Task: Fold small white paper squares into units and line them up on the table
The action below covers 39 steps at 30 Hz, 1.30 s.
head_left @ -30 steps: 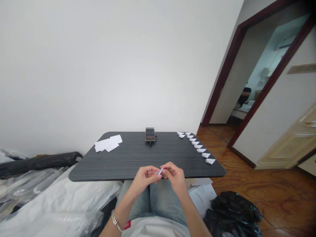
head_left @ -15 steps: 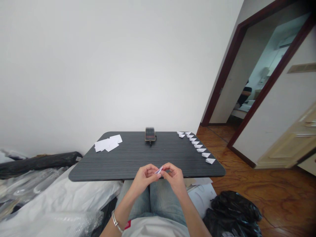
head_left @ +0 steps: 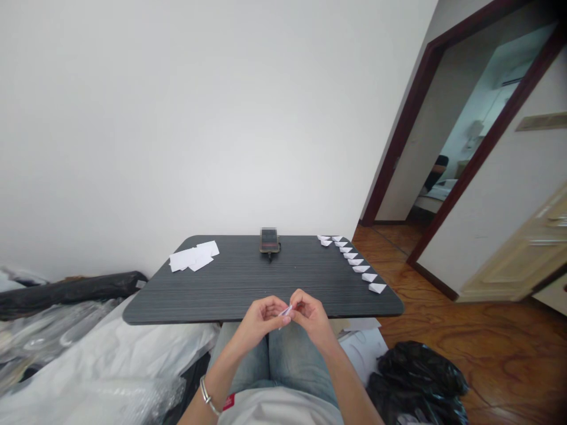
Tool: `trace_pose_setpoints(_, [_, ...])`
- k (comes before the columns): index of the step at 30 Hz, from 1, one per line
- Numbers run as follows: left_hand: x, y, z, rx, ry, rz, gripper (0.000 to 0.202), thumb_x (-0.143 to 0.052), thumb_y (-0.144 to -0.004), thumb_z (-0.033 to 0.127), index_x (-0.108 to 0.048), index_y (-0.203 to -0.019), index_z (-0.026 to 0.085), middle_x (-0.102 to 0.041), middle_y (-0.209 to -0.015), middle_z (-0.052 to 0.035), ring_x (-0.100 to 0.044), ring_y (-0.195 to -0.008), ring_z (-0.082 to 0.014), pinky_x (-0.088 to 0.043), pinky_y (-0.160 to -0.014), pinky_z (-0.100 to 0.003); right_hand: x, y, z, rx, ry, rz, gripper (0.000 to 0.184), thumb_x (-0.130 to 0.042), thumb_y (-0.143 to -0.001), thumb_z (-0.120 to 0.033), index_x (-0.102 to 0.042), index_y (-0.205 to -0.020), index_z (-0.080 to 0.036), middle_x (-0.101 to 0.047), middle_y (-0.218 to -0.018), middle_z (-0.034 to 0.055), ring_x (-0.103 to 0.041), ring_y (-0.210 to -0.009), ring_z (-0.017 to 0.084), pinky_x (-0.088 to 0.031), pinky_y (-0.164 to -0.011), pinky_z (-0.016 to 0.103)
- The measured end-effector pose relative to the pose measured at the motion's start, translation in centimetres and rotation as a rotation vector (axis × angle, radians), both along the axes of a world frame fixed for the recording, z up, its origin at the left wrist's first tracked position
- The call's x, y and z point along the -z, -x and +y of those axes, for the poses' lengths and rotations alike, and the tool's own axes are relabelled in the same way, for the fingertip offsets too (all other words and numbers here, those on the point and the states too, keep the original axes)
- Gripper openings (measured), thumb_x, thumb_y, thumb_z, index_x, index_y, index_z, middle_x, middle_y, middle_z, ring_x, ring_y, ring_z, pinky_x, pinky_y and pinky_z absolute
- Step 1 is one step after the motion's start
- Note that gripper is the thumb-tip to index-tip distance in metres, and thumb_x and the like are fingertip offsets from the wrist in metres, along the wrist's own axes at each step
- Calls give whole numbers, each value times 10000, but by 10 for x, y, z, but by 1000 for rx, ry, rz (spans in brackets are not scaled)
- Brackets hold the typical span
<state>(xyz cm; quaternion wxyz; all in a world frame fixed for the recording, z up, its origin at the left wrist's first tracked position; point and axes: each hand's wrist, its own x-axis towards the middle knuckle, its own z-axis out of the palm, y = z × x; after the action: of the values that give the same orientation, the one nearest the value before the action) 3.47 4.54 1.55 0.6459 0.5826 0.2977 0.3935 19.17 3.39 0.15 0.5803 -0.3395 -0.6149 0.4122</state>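
Note:
My left hand (head_left: 260, 324) and my right hand (head_left: 312, 320) meet above the front edge of a dark wood-grain table (head_left: 221, 289). Pinched between their fingertips is a small folded piece of white paper (head_left: 287, 311), mostly hidden by my fingers. Along the table's right side runs a row of several small folded white paper triangles (head_left: 353, 260). At the far left of the table lies a loose pile of white paper rectangles (head_left: 194, 257). A smartphone (head_left: 269, 241) stands at the back edge with a short cable.
My lap in light blue jeans lies under my hands. Plastic sheeting and a black roll sit to the left, with a black plastic bag (head_left: 416, 378) on the wood floor to the right. A person (head_left: 436, 174) is visible through a doorway at the upper right.
My hands have drawn slightly closer and lower around the folded paper, and my fingers have shifted their pinch on it. The paper pieces on the table have not moved.

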Motion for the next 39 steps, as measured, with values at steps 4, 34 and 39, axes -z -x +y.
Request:
trace_pose_setpoints(4, [-2,3,1,-56,-73,15,333,-781,-597,316,-619,-816,123,-620,-755,-30,-552,-684,-130,-406,-616,-221,1,1,-1,-16,30,-22,280,-649,-729,-404,-508,-636,-182,-488,-654,-13,-466,-623,137,-388,-585,237])
trace_pose_setpoints(34, [-7,-4,0,-220,-113,109,292,-682,-675,411,-637,-648,123,-482,-472,41,-387,-440,-81,-259,-450,-202,-9,7,-14,113,130,-278,201,-595,-740,-267,-571,-574,-156,-429,-475,-59,-360,-453,85,-273,-430,197])
trace_pose_setpoints(39, [-7,-5,-1,-298,-187,125,264,-659,-699,380,-607,-612,136,-525,-510,23,-420,-474,-96,-294,-471,-202,-6,11,-12,74,151,-227,177,-589,-738,-248,-570,-592,-149,-455,-514,-53,-379,-484,90,-287,-457,200])
